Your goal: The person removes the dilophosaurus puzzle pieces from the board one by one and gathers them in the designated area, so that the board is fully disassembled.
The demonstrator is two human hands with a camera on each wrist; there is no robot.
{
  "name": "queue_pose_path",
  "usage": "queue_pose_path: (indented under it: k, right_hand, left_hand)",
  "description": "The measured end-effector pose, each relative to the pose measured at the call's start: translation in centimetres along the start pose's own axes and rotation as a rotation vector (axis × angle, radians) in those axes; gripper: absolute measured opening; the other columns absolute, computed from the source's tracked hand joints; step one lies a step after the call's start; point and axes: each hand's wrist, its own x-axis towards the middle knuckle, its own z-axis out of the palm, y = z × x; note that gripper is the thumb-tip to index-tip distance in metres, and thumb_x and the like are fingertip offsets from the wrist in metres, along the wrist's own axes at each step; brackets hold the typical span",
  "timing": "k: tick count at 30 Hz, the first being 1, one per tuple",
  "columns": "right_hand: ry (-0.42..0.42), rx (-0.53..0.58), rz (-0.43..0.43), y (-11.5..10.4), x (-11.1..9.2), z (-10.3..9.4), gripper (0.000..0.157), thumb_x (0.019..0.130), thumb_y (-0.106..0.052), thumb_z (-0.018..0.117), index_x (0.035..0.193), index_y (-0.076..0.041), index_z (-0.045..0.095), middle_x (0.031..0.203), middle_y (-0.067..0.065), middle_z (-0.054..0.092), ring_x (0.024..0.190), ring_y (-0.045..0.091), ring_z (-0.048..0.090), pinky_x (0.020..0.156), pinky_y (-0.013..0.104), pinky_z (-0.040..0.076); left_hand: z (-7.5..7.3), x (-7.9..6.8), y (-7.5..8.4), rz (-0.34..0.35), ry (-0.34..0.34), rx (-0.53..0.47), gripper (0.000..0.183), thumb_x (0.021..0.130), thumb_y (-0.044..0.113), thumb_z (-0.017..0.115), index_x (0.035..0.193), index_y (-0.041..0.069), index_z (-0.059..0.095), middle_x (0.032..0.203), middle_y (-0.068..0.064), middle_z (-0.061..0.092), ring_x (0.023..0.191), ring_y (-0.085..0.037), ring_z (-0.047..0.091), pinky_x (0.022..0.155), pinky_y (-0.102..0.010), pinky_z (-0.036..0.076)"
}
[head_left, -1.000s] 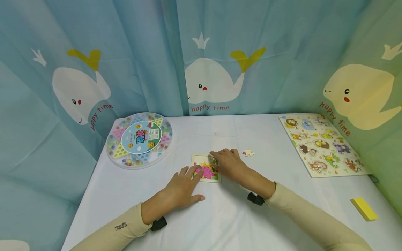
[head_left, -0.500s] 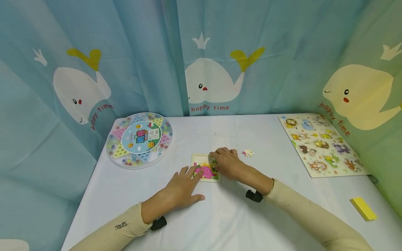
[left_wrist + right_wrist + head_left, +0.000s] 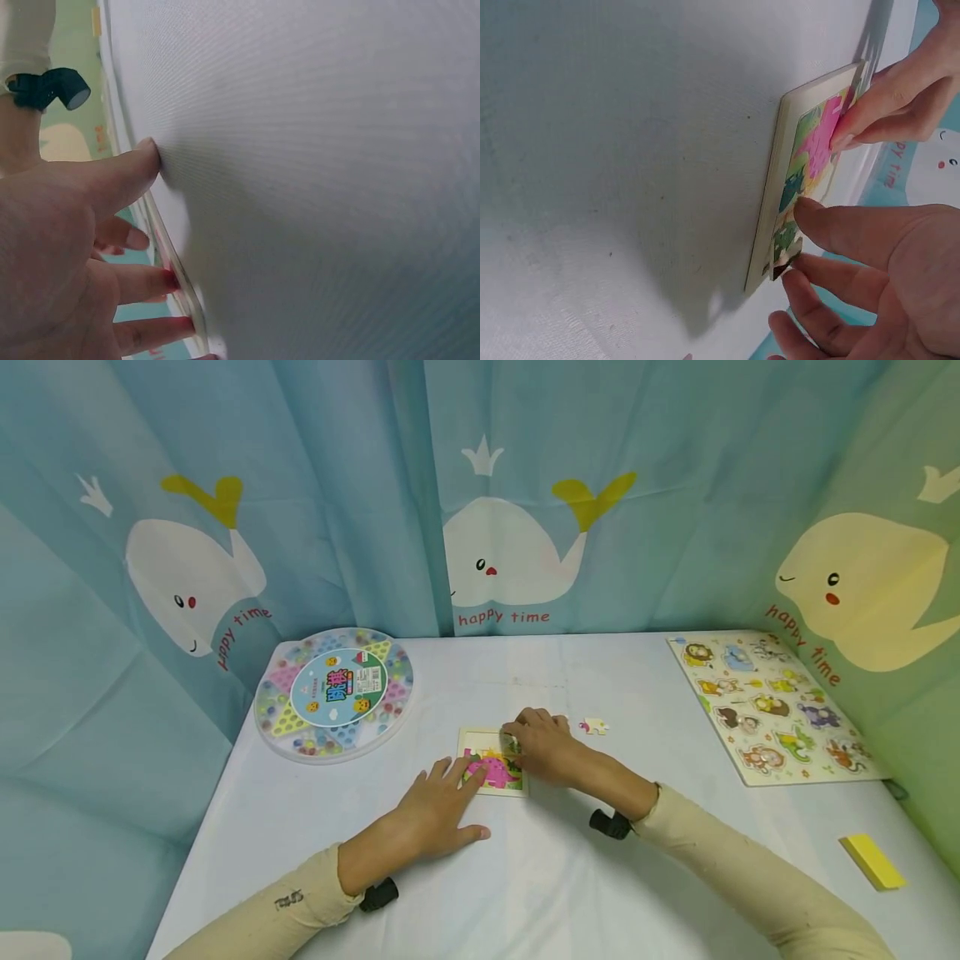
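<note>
A small wooden frame puzzle [image 3: 491, 785] with a pink dinosaur lies flat near the middle of the table. My left hand [image 3: 433, 810] is spread, its fingertips resting on the puzzle's left part and its thumb out over the cloth. At the upper right of the frame, my right hand [image 3: 551, 750] pinches a puzzle piece [image 3: 781, 268] between thumb and fingers. In the right wrist view this green and dark piece sits tilted against the frame's inside edge. One loose puzzle piece [image 3: 595, 726] lies on the cloth just beyond the right hand.
A round marble board game [image 3: 335, 693] in clear packaging lies at the back left. An animal peg board [image 3: 772, 710] is at the back right, a yellow block [image 3: 872, 862] at the right edge. Blue curtain [image 3: 517, 443] with whales stands behind the white-covered table.
My right hand stays at the same corner, its knuckles slightly higher and its wrist shifted a little. The left hand and the puzzle keep their places.
</note>
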Motion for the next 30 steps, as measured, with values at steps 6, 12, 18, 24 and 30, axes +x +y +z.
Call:
queue_pose_path:
  k: [6, 12, 18, 24, 30]
  right_hand:
    - [0.079, 0.084, -0.021, 0.5, 0.1, 0.0, 0.037, 0.099, -0.015, 0.076, 0.135, -0.012, 0.070, 0.130, 0.013, 0.062, 0.124, 0.033, 0.058, 0.092, 0.049, 0.044]
    - [0.163, 0.200, -0.105, 1.3, 0.2, 0.2, 0.022, 0.101, -0.006, 0.069, 0.122, -0.011, 0.071, 0.112, 0.009, 0.068, 0.108, 0.028, 0.067, 0.088, 0.048, 0.046]
    - [0.222, 0.366, -0.192, 2.6, 0.0, -0.8, 0.013, 0.101, 0.001, 0.066, 0.113, -0.003, 0.070, 0.098, 0.008, 0.069, 0.094, 0.024, 0.066, 0.085, 0.042, 0.056]
    - [0.192, 0.465, -0.105, 6.4, -1.5, -3.8, 0.009, 0.102, -0.001, 0.066, 0.110, -0.001, 0.071, 0.101, 0.012, 0.072, 0.093, 0.029, 0.069, 0.077, 0.036, 0.056]
    - [0.172, 0.420, -0.037, 12.8, -4.2, -6.1, 0.011, 0.103, -0.002, 0.064, 0.111, -0.001, 0.073, 0.105, 0.013, 0.071, 0.098, 0.028, 0.068, 0.081, 0.035, 0.055]
  left_hand:
    - [0.0, 0.0, 0.0, -0.002, 0.003, 0.008, 0.087, 0.098, 0.064, 0.065, 0.164, 0.015, 0.038, 0.167, -0.016, 0.037, 0.149, -0.044, 0.041, 0.113, -0.062, 0.046]
    - [0.0, 0.0, 0.1, -0.004, 0.001, 0.009, 0.088, 0.097, 0.065, 0.065, 0.164, 0.015, 0.039, 0.168, -0.016, 0.036, 0.149, -0.044, 0.041, 0.112, -0.062, 0.046]
    - [0.1, 0.1, 0.0, 0.000, 0.006, 0.012, 0.088, 0.097, 0.064, 0.065, 0.164, 0.014, 0.039, 0.167, -0.016, 0.037, 0.148, -0.044, 0.041, 0.112, -0.062, 0.046]
    - [0.2, 0.0, 0.0, 0.005, 0.016, 0.001, 0.088, 0.097, 0.064, 0.065, 0.164, 0.014, 0.039, 0.166, -0.017, 0.038, 0.148, -0.045, 0.041, 0.112, -0.062, 0.046]
    - [0.1, -0.2, 0.0, 0.005, 0.012, -0.012, 0.087, 0.097, 0.062, 0.066, 0.164, 0.013, 0.039, 0.166, -0.016, 0.038, 0.148, -0.044, 0.041, 0.112, -0.063, 0.046]
